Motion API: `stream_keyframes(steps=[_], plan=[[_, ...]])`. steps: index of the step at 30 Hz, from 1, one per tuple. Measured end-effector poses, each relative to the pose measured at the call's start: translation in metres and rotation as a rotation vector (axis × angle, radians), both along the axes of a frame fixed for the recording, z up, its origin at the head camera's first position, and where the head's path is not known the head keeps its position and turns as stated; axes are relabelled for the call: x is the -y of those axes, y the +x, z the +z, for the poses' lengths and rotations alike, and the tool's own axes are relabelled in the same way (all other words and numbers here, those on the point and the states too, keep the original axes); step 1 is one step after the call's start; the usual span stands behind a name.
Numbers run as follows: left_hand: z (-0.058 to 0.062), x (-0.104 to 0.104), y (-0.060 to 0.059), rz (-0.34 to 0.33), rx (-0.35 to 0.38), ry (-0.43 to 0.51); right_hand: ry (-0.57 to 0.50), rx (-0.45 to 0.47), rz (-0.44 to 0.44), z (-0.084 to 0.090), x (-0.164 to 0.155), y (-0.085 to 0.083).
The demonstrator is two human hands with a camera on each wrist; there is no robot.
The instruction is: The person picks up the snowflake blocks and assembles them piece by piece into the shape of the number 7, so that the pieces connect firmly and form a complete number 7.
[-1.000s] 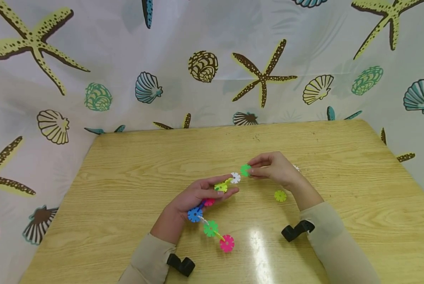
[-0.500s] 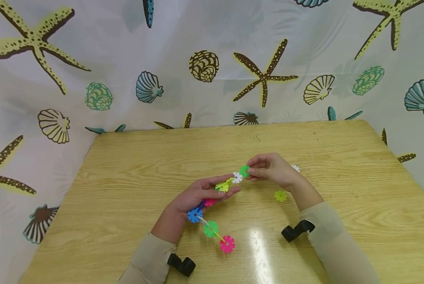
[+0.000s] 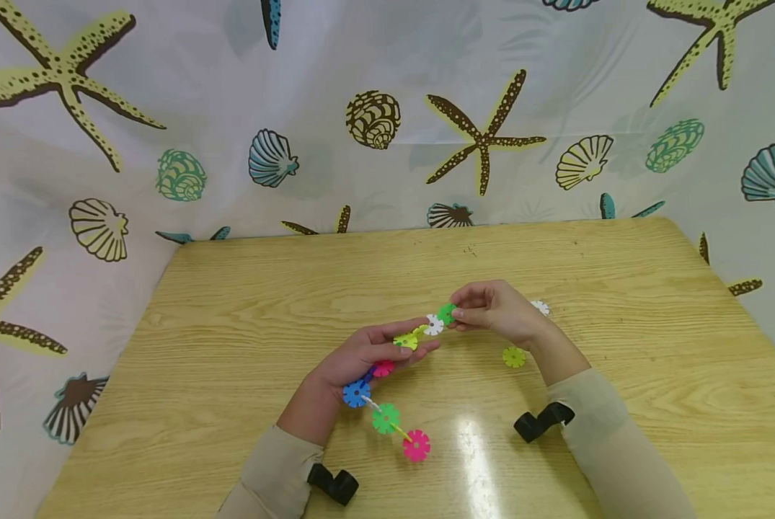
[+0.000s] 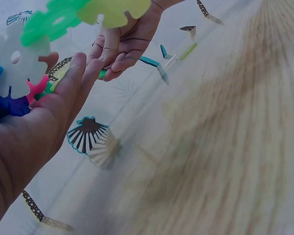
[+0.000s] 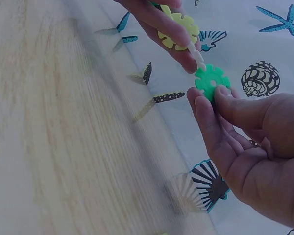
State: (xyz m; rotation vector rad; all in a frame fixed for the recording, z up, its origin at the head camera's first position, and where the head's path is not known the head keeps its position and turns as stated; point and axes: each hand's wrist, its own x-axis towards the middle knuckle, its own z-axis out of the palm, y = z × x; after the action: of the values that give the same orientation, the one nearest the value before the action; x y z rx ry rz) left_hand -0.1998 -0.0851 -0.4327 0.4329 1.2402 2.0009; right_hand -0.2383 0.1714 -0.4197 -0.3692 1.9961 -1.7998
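My left hand [image 3: 368, 352] holds a chain of notched plastic discs between thumb and fingers, at a yellow disc [image 3: 405, 342]. Toward the wrist the chain runs through a pink disc [image 3: 383, 369], a blue disc [image 3: 357, 393] and a green disc [image 3: 386, 418] to a pink end disc [image 3: 416, 445]. Past the left fingertips sticks out a white disc [image 3: 434, 325]. Thumb and fingers of my right hand [image 3: 500, 310] pinch another green disc [image 5: 211, 82], whose edge meets the white one. How deeply their notches interlock, I cannot tell.
On the wooden table [image 3: 264, 288], a loose yellow disc [image 3: 513, 357] lies below the right wrist and a loose white disc [image 3: 540, 308] behind it. A curtain [image 3: 218, 108] with shells and starfish hangs at the table's back edge.
The green disc in my right hand and the white disc at the chain's end have come together from slightly apart. Over the last half second the hands have barely moved.
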Motion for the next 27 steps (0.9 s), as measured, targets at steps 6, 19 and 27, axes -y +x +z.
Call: stream_keyframes(steps=[6, 19, 27], plan=[[-0.0001, -0.0007, -0.0002, 0.002, 0.014, -0.021, -0.003, -0.030, 0.001, -0.0051, 0.0014, 0.0004], [-0.0008, 0.0002, -0.0004, -0.001, 0.029, -0.006, 0.043, -0.041, -0.021, -0.0004, 0.0053, 0.0019], [-0.0027, -0.0003, -0.0010, -0.010, 0.004, -0.027, 0.044, -0.036, -0.006, 0.0004, 0.0055, 0.0033]])
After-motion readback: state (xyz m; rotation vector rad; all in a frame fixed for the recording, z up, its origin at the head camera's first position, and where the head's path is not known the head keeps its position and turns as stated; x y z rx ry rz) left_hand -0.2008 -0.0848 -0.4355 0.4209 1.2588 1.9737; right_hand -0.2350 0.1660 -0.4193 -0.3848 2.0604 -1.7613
